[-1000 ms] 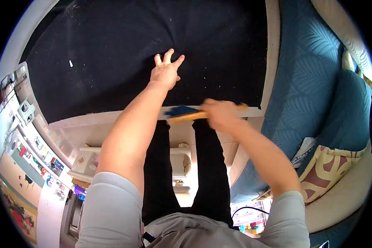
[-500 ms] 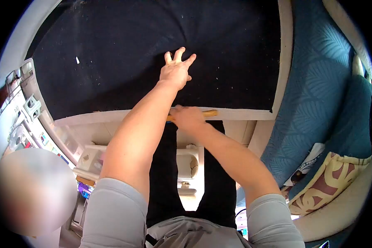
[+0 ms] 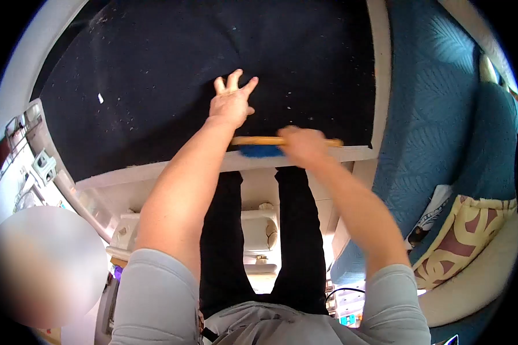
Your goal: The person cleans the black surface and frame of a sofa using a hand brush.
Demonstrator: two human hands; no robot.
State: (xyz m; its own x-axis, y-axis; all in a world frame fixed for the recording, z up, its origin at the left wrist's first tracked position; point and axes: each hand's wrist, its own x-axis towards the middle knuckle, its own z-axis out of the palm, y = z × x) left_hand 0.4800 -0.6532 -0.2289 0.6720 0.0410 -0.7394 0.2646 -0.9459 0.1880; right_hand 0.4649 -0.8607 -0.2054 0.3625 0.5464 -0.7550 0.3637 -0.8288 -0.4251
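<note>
My left hand [image 3: 230,106] rests on a large black cloth [image 3: 149,109], its fingers spread and pressing down. Faint creases run in the cloth beyond the fingertips. Near the front edge, my right hand [image 3: 306,147] is wrapped around the wooden handle of a brush [image 3: 256,140]. Blue bristles hang below the wood, over the pale border at the cloth's edge; motion blurs them a little. The brush lies crosswise, with its handle end poking out to the right of the hand. White specks and one larger white scrap [image 3: 101,98] dot the cloth.
A blue leaf-patterned sofa [image 3: 420,115] runs along the right side, with a cream and maroon cushion [image 3: 457,236] on it. At the left are a metal rack [image 3: 8,144] and a cluttered pale surface. A blurred round patch covers the lower left.
My right hand has moved right and slightly away from me with the brush, whose blue bristles now show. The left hand stays pressed on the cloth; the whole view has shifted a little.
</note>
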